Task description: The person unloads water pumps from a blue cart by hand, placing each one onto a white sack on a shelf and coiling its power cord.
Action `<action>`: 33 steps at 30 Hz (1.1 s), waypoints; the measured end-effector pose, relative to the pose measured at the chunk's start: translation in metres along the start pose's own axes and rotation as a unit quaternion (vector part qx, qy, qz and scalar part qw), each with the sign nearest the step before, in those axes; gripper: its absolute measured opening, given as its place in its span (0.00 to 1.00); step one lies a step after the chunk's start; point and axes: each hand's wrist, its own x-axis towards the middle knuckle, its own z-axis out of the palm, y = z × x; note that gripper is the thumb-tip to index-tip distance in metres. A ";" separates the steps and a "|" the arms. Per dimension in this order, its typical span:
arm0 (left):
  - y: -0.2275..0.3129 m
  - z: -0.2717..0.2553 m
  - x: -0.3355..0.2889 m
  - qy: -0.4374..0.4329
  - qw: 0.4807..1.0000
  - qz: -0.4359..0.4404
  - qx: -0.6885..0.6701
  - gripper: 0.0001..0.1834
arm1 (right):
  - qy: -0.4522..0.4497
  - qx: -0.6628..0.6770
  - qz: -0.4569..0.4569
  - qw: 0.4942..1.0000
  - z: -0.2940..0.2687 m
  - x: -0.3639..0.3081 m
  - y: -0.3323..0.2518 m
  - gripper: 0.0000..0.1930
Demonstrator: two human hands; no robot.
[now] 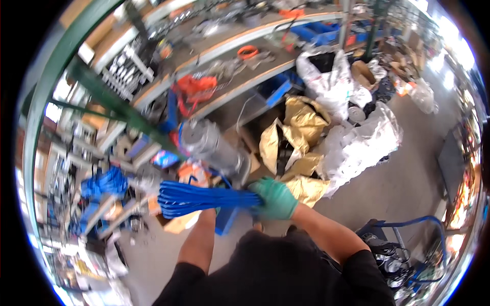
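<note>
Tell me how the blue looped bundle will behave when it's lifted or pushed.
The blue looped bundle is probably springy rather than limp: its strands hold smooth, rounded loops. It may fan out at its left end, where the loops spread wider than beside the right hand.

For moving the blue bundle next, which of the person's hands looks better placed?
Probably the green-gloved right hand: its fingers appear wrapped around the narrow end of the blue bundle. The left hand is mostly hidden by the bundle, so its grip cannot be judged.
</note>
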 end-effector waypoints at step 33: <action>-0.004 -0.018 -0.238 -0.161 0.941 -0.085 -0.284 0.27 | -0.241 0.019 0.231 0.942 -0.005 -0.185 -0.005 0.21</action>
